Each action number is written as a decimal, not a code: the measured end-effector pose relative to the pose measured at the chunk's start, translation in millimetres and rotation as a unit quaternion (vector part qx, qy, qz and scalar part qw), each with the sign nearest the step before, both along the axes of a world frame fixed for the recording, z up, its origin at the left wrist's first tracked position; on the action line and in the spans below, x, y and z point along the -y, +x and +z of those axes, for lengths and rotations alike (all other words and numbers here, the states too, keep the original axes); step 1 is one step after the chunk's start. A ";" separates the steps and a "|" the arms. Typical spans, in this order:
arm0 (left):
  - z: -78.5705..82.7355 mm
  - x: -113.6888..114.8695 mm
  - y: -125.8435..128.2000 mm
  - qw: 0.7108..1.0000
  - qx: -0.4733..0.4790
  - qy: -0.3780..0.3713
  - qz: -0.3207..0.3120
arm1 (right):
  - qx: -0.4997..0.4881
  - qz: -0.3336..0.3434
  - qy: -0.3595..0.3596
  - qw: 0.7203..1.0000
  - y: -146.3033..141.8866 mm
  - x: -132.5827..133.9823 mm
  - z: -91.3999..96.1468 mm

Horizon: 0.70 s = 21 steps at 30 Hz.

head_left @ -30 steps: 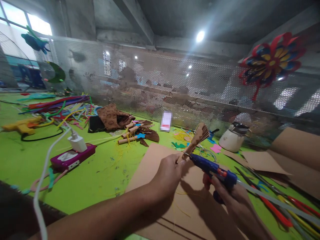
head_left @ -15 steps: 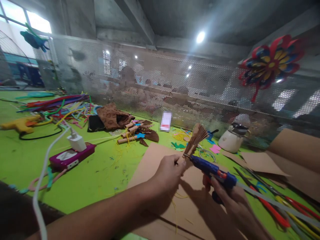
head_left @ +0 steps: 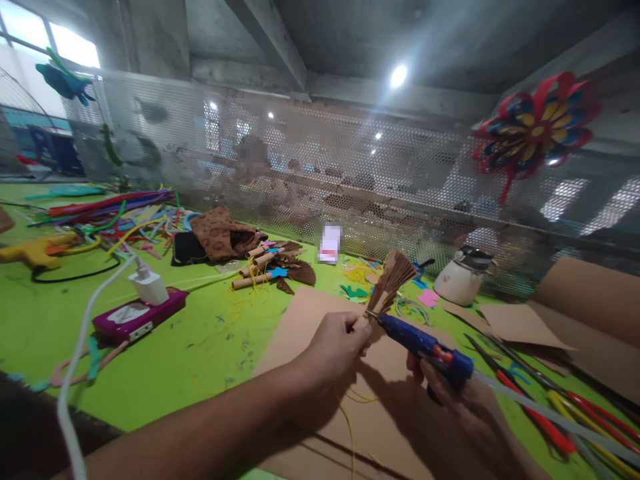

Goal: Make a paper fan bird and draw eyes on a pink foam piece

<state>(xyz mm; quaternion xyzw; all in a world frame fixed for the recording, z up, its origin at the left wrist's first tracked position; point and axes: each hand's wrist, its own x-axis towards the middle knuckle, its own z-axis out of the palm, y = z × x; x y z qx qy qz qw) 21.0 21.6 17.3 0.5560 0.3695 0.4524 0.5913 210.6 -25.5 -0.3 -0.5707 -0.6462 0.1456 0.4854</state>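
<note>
My left hand (head_left: 336,347) pinches the narrow end of a brown pleated paper fan (head_left: 393,281) and holds it up over a sheet of brown cardboard (head_left: 320,373). My right hand (head_left: 445,393) grips a blue hot glue gun (head_left: 425,345), its nozzle touching the base of the fan just beside my left fingers. A clear glue stick (head_left: 550,413) juts out of the gun's back toward the lower right.
On the green table (head_left: 190,347) lie finished brown fans on rolled handles (head_left: 273,267), a magenta power strip (head_left: 137,313) with a white plug, a yellow glue gun (head_left: 37,252), coloured foam strips (head_left: 110,213), a white pot (head_left: 463,277) and scissors (head_left: 525,400). A perforated metal screen (head_left: 310,180) closes the far side.
The hands, fan and glue gun have barely shifted. The fan has tilted slightly more upright while the nozzle stays at its base. The view has drifted a little.
</note>
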 end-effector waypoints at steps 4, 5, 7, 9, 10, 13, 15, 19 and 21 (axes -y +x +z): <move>-1.5 -5.8 -2.5 0.999 -0.034 0.008 -0.016 | -0.042 -0.018 -0.007 0.999 0.4 -0.2 0.1; -1.8 -6.8 -3.1 0.999 -0.043 0.018 -0.019 | -0.048 -0.021 -0.005 0.999 0.2 -0.4 -0.7; -1.8 -7.5 -3.9 0.997 -0.062 0.037 -0.024 | -0.035 -0.015 -0.002 0.999 0.2 0.1 -1.9; -1.2 -6.8 -4.3 0.996 -0.072 0.052 -0.018 | -0.010 -0.012 0.003 1.000 1.2 1.9 -2.0; -0.9 -6.2 -4.3 0.995 -0.076 0.058 -0.012 | -0.003 -0.016 0.002 1.000 2.2 3.0 -1.9; -0.5 -5.6 -4.4 0.994 -0.086 0.069 -0.005 | -0.012 -0.018 -0.021 1.000 6.5 4.9 -2.4; -0.8 -6.3 -4.5 0.994 -0.085 0.068 -0.007 | -0.024 -0.005 -0.044 0.999 9.3 3.8 -4.1; -1.8 -7.7 -5.0 0.993 -0.087 0.073 -0.014 | -0.021 -0.009 -0.035 0.999 9.2 -1.2 -5.8; -2.1 -7.6 -5.2 0.994 -0.086 0.071 -0.013 | -0.002 -0.011 -0.018 1.000 6.5 -2.3 -3.6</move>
